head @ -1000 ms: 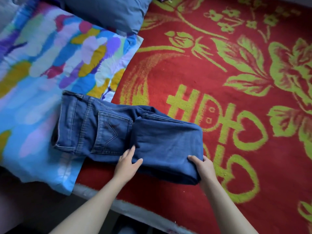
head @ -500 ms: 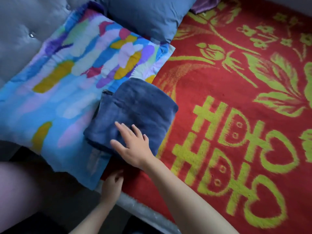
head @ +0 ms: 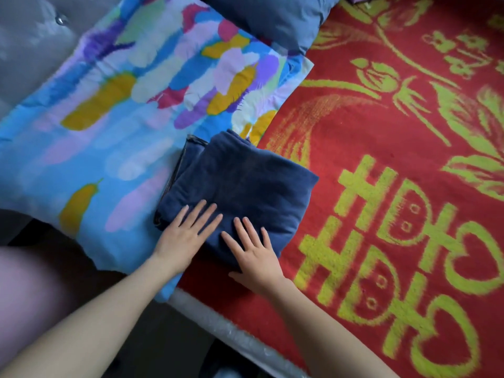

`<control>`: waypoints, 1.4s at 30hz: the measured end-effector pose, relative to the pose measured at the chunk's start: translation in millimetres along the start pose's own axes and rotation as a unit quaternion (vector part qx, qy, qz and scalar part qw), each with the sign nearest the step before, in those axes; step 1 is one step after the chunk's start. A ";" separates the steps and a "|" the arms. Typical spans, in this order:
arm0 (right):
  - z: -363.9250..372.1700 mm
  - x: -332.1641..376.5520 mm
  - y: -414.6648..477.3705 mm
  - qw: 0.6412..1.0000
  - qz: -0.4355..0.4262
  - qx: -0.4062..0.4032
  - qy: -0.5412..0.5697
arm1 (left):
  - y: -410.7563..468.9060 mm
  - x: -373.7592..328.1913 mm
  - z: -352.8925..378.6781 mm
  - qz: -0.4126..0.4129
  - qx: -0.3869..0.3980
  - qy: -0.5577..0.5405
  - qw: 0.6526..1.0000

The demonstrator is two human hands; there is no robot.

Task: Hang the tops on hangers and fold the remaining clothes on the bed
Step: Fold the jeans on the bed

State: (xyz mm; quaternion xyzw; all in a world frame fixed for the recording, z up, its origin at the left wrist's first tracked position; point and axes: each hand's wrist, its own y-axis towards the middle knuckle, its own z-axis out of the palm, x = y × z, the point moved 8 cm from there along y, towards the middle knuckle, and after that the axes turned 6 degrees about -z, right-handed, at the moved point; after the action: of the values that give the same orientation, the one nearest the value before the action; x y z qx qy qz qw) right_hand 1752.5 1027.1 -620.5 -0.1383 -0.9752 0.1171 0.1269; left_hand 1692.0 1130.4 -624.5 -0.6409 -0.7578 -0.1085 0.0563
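Fingers spread flat, left hand (head: 188,234) and right hand (head: 257,255) should press the folded jeans (head: 245,181) evenly, smoothing toward the edges.

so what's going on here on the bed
A person is folding clothes on the bed. Both the left hand and the right hand lie flat, fingers spread, on a folded dark blue garment, pressing it down. The bundle sits half on a multicoloured pillow and half on the red blanket. No hangers or tops are in view.
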 end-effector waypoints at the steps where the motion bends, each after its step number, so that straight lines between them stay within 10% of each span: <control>1: -0.2 1.1 4.0 1.000 -0.004 -0.006 -0.006 | 1.7 5.8 8.4 0.013 -0.012 0.018 1.000; 8: 22.3 8.0 -15.9 0.976 0.021 -0.175 -0.127 | 3.8 9.4 32.9 0.026 -0.080 0.056 0.995; 19: 45.8 -4.1 -11.3 0.962 0.002 -0.223 -0.156 | 26.5 10.4 4.4 0.041 -0.131 -0.016 0.990; 31: -20.4 -25.9 -78.4 0.941 0.140 -0.266 -0.155 | 41.5 -14.5 -74.1 -0.050 0.018 -0.190 0.980; 42: -130.6 -6.3 -162.7 0.963 -0.049 -0.235 -0.120 | -42.6 -69.6 -174.5 -0.179 0.080 -0.183 0.963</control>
State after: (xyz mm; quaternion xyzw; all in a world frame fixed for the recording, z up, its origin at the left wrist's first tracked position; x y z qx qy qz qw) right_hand 1755.8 898.4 -456.2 -0.1014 -0.9890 -0.1059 -0.0219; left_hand 1652.7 1015.7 -474.7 -0.4971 -0.8638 0.0637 -0.0527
